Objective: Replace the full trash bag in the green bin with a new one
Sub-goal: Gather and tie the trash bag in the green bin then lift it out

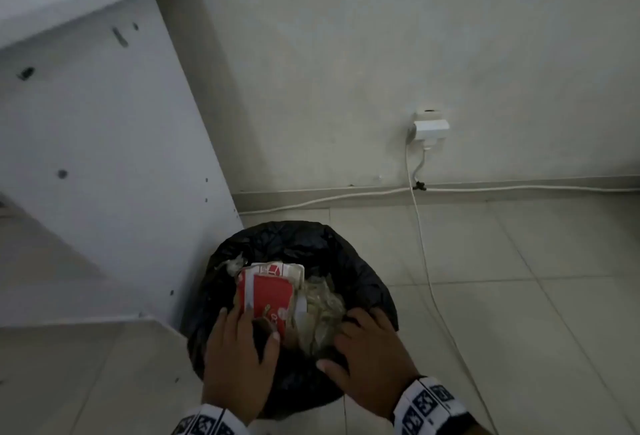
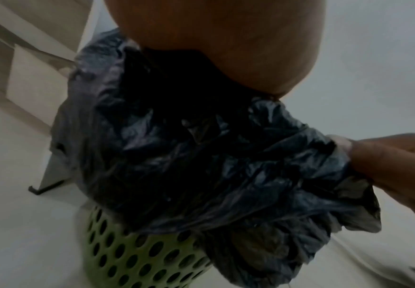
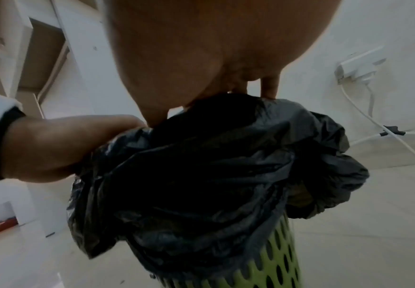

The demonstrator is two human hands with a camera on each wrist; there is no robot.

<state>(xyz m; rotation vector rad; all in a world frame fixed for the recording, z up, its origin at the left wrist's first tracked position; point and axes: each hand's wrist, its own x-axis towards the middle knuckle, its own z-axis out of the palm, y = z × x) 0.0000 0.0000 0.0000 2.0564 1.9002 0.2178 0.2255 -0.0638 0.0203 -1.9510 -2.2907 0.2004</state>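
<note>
A black trash bag [image 1: 294,244] lines the green perforated bin [image 2: 132,259], whose wall shows only below the bag in the wrist views [image 3: 282,259]. The bag holds a red and white carton [image 1: 270,292] and crumpled clear plastic [image 1: 322,306]. Both hands are at the near rim. My left hand [image 1: 242,348] grips the bag's edge at the near left, its fingers reaching over the carton. My right hand [image 1: 363,348] holds bunched plastic [image 2: 337,175] at the near right, with the fingers curled over the rim and the thumb on the outside.
A white cabinet side panel [image 1: 104,157] stands close on the bin's left. On the wall behind, a plug sits in a socket [image 1: 429,128]. Its white cable [image 1: 426,261] runs down across the tiled floor [image 1: 519,296] right of the bin.
</note>
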